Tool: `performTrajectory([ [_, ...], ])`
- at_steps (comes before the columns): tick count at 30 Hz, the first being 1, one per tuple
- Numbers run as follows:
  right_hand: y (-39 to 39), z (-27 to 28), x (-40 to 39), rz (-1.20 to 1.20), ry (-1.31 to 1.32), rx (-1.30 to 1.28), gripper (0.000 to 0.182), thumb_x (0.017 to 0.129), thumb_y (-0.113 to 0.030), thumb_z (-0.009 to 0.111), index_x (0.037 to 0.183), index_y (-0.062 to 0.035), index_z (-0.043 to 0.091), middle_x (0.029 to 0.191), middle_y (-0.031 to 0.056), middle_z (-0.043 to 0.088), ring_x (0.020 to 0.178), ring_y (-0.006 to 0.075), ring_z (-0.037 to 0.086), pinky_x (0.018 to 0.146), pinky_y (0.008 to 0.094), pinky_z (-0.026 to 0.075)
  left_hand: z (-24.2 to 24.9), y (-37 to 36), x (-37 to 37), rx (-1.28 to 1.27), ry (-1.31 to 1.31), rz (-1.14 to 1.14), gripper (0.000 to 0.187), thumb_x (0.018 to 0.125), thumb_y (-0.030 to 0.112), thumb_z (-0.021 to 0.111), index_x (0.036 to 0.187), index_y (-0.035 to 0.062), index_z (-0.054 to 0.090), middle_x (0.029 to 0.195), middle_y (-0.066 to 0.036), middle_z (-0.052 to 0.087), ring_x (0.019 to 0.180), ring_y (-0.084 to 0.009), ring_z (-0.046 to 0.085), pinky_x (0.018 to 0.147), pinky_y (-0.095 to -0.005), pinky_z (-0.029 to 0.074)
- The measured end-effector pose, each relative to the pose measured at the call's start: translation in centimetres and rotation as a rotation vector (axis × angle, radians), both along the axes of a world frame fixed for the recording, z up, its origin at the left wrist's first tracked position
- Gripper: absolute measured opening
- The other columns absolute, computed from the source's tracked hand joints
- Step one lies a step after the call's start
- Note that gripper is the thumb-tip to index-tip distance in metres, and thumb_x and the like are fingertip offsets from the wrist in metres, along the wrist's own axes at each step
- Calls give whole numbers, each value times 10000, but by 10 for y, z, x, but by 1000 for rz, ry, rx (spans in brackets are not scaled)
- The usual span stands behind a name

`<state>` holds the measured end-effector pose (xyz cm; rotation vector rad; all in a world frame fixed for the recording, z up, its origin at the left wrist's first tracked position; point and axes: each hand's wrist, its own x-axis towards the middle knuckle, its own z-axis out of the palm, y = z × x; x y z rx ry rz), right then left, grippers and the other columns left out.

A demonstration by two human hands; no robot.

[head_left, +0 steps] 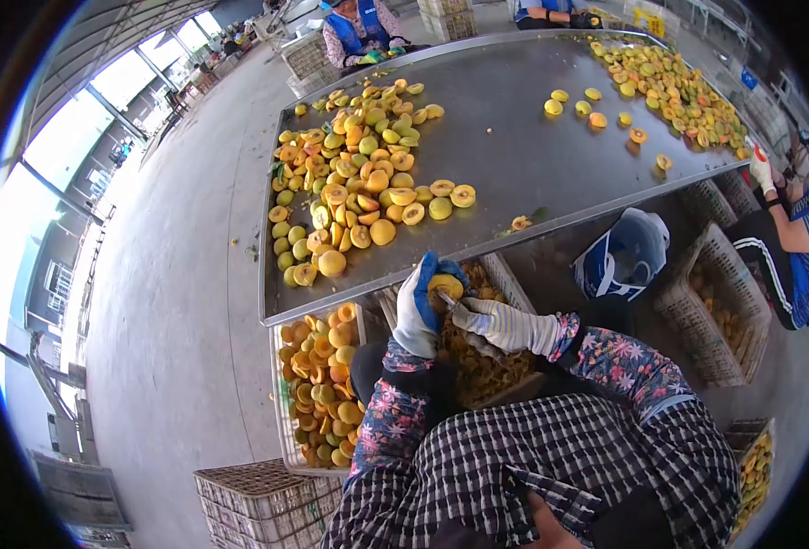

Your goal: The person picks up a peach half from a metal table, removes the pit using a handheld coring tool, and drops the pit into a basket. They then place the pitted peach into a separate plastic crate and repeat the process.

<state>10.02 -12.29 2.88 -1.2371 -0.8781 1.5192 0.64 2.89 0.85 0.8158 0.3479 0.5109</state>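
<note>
My left hand (420, 306), in a white and blue glove, is closed around a halved yellow fruit (445, 289) just beyond the near table edge. My right hand (507, 327), in a striped white glove, grips a small metal tool (447, 299) whose tip meets the fruit's cut face. Below both hands stands a crate (512, 282) with fruit scraps in it. A pile of halved fruit (368, 171) lies on the left part of the metal table (501, 119). Left of my left hand, a white crate (283, 414) is filled with fruit halves.
A blue and white bucket (620, 259) and a crate of fruit pieces (736, 352) stand to the right. Another fruit pile (674, 91) lies at the table's far right. Co-workers (361, 29) are at the far side and right edge. Stacked crates (263, 503) stand lower left.
</note>
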Motion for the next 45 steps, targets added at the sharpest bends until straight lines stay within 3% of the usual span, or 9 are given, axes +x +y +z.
performTrajectory([
  [16,-3,-1,-1,-77,562,-74,373,980,-506,519,1022,-136,540,630,-31,463,452,107,429,413,265,344,15,-12,24,-164,-91,30,295,991,308,534,945,22,594,867,-120,637,804,-285,641,738,-468,563],
  [26,-11,-16,11,-94,242,62,360,982,-489,528,1087,-147,567,709,-20,523,502,89,470,440,234,374,-11,-1,34,-548,-126,28,244,975,306,571,931,71,617,847,-85,654,803,-245,659,736,-433,574],
  [28,-15,-17,18,-64,297,21,377,981,-504,518,1068,-141,574,708,-15,531,495,89,474,438,234,380,-4,-7,22,-149,-37,234,253,977,298,571,943,54,629,835,-79,662,800,-231,657,749,-404,563],
  [30,-16,-27,28,-69,300,-16,401,994,-507,488,1045,-121,585,704,-6,537,488,83,488,433,236,383,-6,22,7,-235,2,287,281,985,279,563,997,11,648,863,-85,684,806,-220,657,768,-353,541],
  [33,-22,-40,33,-54,-179,-88,444,995,-500,488,1077,-74,583,712,16,546,545,106,534,500,262,446,-7,79,-50,263,241,519,307,985,281,570,972,-8,673,864,-73,683,771,-167,637,701,-287,513],
  [34,-19,-79,35,-67,-527,285,447,993,-439,503,1160,-29,559,768,97,621,662,232,631,635,351,516,2,94,-68,433,420,599,331,992,303,561,908,9,690,815,-45,667,695,-125,606,656,-247,481],
  [37,-22,-75,35,139,-1062,-41,462,967,-380,527,1233,-2,521,872,193,667,826,369,658,772,434,518,-9,145,-117,938,1039,488,350,902,321,651,1052,8,696,852,-72,708,761,-149,647,714,-304,500],
  [43,-17,-79,32,257,-1055,-172,442,951,-308,534,1224,38,500,912,226,670,861,397,655,765,460,515,20,153,-35,1233,986,301,325,887,307,668,1077,45,688,819,-79,687,711,-144,640,671,-312,506],
  [45,-16,-85,33,255,-1047,-138,412,954,-280,531,1215,37,500,901,223,669,847,392,656,755,458,516,28,153,6,1277,1045,112,373,884,324,653,1135,48,666,960,-146,687,834,-251,672,769,-351,519],
])
